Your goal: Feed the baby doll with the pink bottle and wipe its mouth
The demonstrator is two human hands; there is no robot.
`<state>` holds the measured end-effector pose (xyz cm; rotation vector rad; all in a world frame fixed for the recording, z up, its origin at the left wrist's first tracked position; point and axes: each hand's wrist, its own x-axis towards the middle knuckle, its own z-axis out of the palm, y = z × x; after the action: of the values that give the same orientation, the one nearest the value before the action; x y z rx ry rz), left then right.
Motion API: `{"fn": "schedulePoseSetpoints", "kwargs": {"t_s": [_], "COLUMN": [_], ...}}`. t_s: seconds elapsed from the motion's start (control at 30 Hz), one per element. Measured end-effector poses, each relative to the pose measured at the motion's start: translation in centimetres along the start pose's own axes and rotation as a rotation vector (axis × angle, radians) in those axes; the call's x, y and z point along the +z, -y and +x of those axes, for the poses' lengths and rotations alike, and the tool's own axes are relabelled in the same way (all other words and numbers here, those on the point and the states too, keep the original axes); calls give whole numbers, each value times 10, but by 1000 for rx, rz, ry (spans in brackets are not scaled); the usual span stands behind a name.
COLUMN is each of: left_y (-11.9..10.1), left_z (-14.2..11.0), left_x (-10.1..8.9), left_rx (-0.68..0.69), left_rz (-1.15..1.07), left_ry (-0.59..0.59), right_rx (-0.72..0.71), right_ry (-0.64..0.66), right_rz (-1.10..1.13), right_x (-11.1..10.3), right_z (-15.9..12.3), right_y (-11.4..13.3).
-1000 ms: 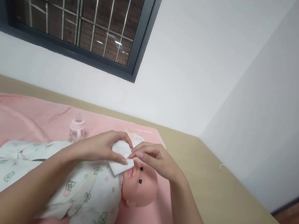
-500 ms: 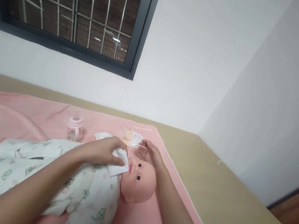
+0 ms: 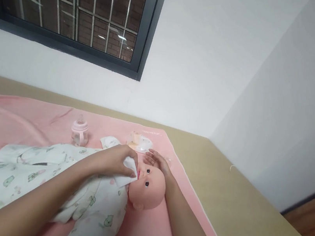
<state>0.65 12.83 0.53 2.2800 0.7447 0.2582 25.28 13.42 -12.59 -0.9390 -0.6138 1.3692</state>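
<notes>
A baby doll [image 3: 149, 192] lies on its back, dressed in a white sleepsuit [image 3: 107, 216] with green animal prints. My left hand [image 3: 119, 161] pinches a white cloth [image 3: 129, 164] against the doll's mouth and chin. The cloth's lower part drapes over the neck of the suit. On the far side of the head is my right hand [image 3: 158, 161], its fingers spread and slightly bent, touching or very near the head. Part of its palm is hidden behind the head.
A pink baby bottle [image 3: 80, 132] with a handle stands on the pink blanket [image 3: 41, 115] beyond the doll. Past my right hand lies a white and orange item [image 3: 141, 141], partly shiny. The tan tabletop [image 3: 213, 172] borders a white wall with a barred window [image 3: 96, 24].
The view has shifted slightly. My left hand and the cloth stay at the doll's mouth, with the cloth a little more bunched. My right hand remains beside the head.
</notes>
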Motion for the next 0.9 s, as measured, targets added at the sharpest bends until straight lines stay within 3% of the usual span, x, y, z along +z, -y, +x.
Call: {"fn": "schedulePoseSetpoints", "kwargs": {"t_s": [0.5, 0.9], "left_y": [-11, -4], "left_z": [-5, 3], "left_x": [-5, 1], "left_rx": [-13, 23], "left_rz": [124, 217], "left_ry": [-66, -156], "right_rx": [-1, 0], "right_ry": [19, 21], "right_rz": [-2, -11], "right_x": [2, 4], "right_z": [-4, -5], "right_y": [2, 3]}}
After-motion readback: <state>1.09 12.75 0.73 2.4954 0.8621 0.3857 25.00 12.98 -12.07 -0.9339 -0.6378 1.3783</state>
